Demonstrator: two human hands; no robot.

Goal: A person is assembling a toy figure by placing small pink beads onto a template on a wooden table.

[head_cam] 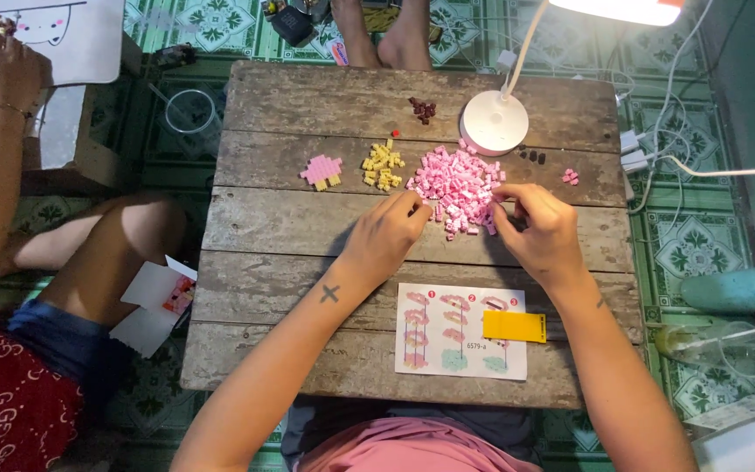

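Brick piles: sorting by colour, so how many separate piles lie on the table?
5: big pink pile at both hands, yellow pile left of it, dark-red bricks near the lamp base, dark bits, small pink cluster right.

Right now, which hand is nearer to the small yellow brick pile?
Left. The left hand is just below-right of the yellow pile; the right hand is beyond the pink pile.

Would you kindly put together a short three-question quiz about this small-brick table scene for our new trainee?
1. True or false: both hands, left hand and right hand, are at the pink brick pile.
2. Which lies nearest the partly built pink piece? A) yellow brick pile B) lamp base C) instruction sheet
3. What lies on the instruction sheet's right part?

Key: 1 true; 2 A; 3 a yellow rectangular tool.
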